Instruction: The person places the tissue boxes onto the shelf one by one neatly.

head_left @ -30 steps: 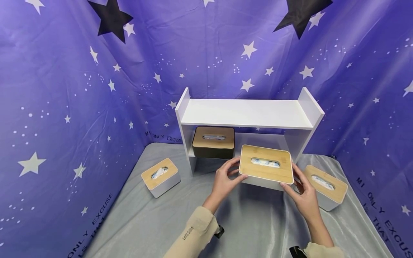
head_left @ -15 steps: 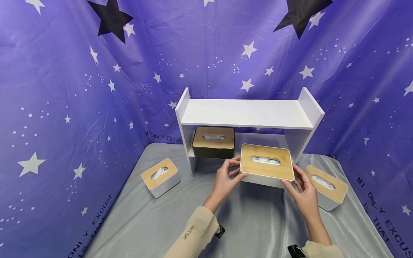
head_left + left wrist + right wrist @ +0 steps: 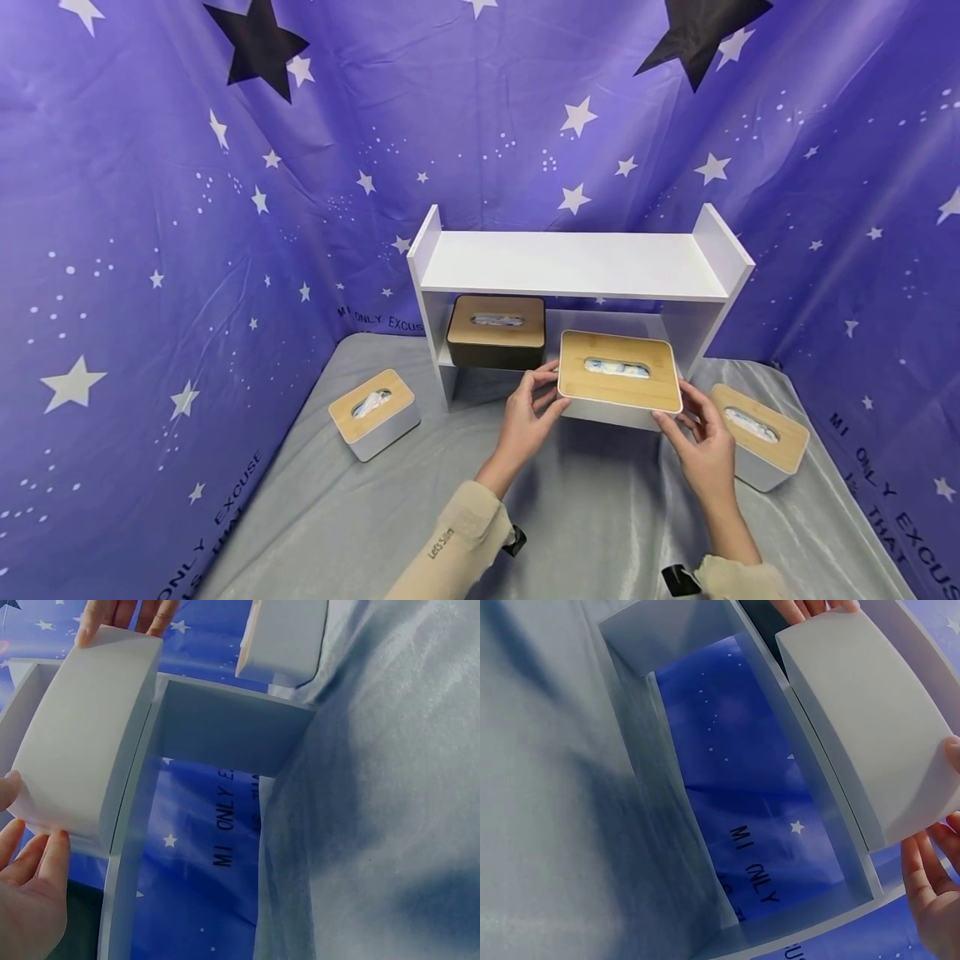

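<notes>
Both hands hold a white tissue box (image 3: 615,393) with a bamboo lid, at the front of the lower board of a white shelf (image 3: 562,262). My left hand (image 3: 523,421) grips its left end, thumb on the front face. At the right end, my right hand (image 3: 708,450) pinches the box between thumb and fingers. In both wrist views, the underside of the tissue box (image 3: 86,742) lies right along the shelf board's front edge (image 3: 829,787). Left of it, a black tissue box (image 3: 497,354) with a wooden lid sits on the same board.
Another white tissue box (image 3: 375,412) stands on the grey cloth (image 3: 300,508) left of the shelf. A similar tissue box (image 3: 761,437) is on the right, close behind the right hand. A purple star-patterned curtain (image 3: 480,125) surrounds the back and sides.
The held tissue box has moved slightly farther back toward the shelf and turned more square to it, both hands moving along. The other tissue boxes stay put.
</notes>
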The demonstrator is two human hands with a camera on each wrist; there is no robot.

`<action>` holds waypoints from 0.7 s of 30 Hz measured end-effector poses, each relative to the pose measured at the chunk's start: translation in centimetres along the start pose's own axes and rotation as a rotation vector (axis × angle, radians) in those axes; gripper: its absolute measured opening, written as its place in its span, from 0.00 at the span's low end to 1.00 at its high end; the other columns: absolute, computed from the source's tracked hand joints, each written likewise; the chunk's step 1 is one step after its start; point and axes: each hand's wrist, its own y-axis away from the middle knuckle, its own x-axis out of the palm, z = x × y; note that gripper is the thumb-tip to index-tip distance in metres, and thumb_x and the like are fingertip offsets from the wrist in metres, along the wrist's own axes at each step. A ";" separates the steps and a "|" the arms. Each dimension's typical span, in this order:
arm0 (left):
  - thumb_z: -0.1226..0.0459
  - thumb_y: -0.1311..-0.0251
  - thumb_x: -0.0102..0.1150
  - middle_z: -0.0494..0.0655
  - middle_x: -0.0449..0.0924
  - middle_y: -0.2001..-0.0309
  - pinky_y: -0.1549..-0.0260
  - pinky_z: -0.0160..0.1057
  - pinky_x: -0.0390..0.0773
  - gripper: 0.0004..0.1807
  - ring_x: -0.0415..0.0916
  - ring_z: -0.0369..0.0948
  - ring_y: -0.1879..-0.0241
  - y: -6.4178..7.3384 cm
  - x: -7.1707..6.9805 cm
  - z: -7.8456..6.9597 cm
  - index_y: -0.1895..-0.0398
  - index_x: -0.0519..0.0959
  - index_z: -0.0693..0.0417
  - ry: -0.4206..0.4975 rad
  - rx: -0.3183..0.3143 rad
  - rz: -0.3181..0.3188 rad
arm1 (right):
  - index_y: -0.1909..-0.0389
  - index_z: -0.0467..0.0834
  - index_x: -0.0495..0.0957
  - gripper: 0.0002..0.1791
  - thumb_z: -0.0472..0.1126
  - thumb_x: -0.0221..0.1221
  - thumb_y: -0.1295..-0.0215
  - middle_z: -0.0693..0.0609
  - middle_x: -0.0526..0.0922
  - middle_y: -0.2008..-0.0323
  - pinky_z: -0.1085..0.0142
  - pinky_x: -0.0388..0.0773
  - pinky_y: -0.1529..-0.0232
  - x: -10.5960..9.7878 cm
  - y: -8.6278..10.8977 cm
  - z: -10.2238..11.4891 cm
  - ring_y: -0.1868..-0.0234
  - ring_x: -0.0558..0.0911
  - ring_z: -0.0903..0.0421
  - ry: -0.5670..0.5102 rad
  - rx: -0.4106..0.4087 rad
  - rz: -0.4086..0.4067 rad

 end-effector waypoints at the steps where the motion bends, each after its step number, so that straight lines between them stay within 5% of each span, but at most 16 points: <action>1: 0.74 0.37 0.62 0.68 0.68 0.32 0.39 0.52 0.78 0.19 0.71 0.60 0.35 0.0 0.0 0.0 0.46 0.70 0.74 0.002 0.001 0.001 | 0.36 0.34 0.74 0.32 0.22 0.67 0.45 0.70 0.76 0.48 0.88 0.75 0.53 0.0 0.0 0.0 0.49 0.76 0.72 -0.007 0.000 -0.005; 8: 0.75 0.39 0.62 0.69 0.65 0.30 0.38 0.54 0.76 0.22 0.68 0.61 0.33 0.1 0.0 0.1 0.44 0.68 0.76 0.028 0.006 0.018 | 0.39 0.28 0.71 0.31 0.19 0.65 0.46 0.67 0.76 0.47 0.86 0.76 0.53 0.3 -0.4 -0.4 0.47 0.76 0.71 -0.073 0.014 -0.039; 21: 0.75 0.39 0.63 0.64 0.65 0.29 0.37 0.54 0.76 0.27 0.68 0.59 0.31 0.3 0.1 -0.1 0.37 0.69 0.73 0.006 0.006 0.025 | 0.48 0.26 0.69 0.24 0.24 0.67 0.44 0.68 0.79 0.48 0.86 0.76 0.58 0.9 -0.7 -0.4 0.50 0.78 0.72 -0.042 0.031 -0.104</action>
